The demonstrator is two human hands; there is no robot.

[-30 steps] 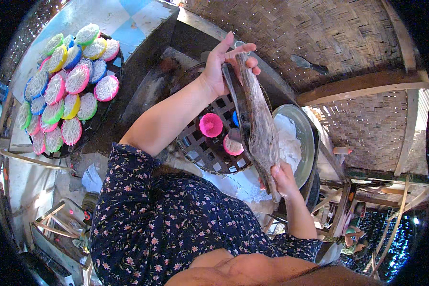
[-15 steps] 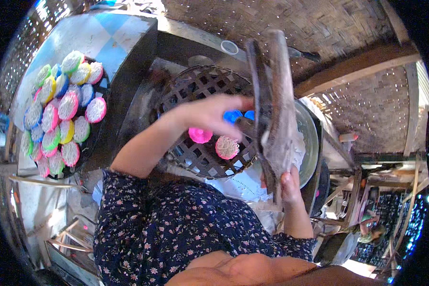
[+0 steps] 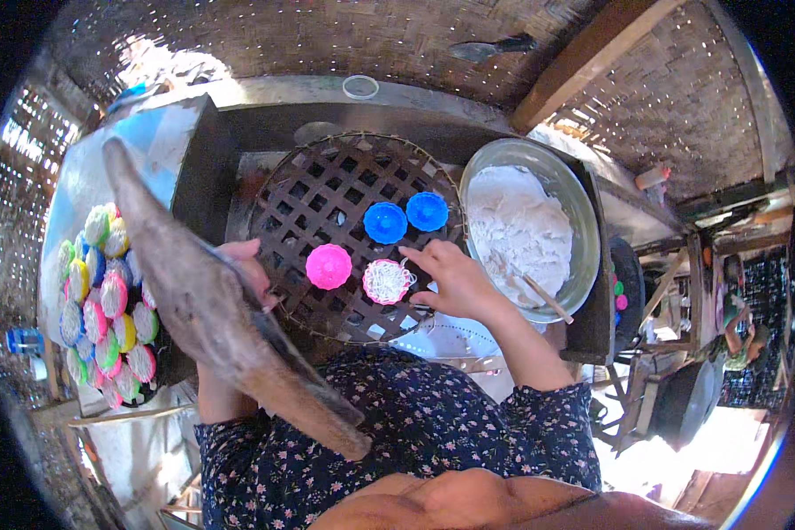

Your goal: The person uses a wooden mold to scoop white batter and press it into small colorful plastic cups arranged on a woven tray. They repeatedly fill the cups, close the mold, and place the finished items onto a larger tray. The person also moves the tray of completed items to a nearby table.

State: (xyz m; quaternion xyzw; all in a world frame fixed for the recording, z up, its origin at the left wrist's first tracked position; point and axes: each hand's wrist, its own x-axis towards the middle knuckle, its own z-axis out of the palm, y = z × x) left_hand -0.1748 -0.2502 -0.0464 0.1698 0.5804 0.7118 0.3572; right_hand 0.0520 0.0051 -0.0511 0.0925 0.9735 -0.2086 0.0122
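Note:
A long, weathered wooden press (image 3: pixel 208 296), made of two arms lying close together, slants across the left side of the tray. My left hand (image 3: pixel 246 265) is closed round its middle, partly hidden behind the wood. Over the round woven tray (image 3: pixel 305 199), my right hand (image 3: pixel 458 281) has its fingers apart and holds nothing. Its index fingertip is right beside a pink mould topped with white noodle strands (image 3: pixel 387 282). To the left of that sits a bare pink mould (image 3: pixel 329 267). Behind them are two bare blue moulds, one left (image 3: pixel 385 223) and one right (image 3: pixel 427 212).
A large metal basin (image 3: pixel 587 256) of white dough (image 3: pixel 519 228), with a stick (image 3: pixel 546 296) in it, stands right of the tray. On the left table are several coloured moulds topped with white strands (image 3: pixel 113 296). A person (image 3: pixel 740 336) is far right.
The wooden press has passed from my right hand to my left and swung from the right side to the left. My right hand has let go and moved beside the strand-topped pink mould.

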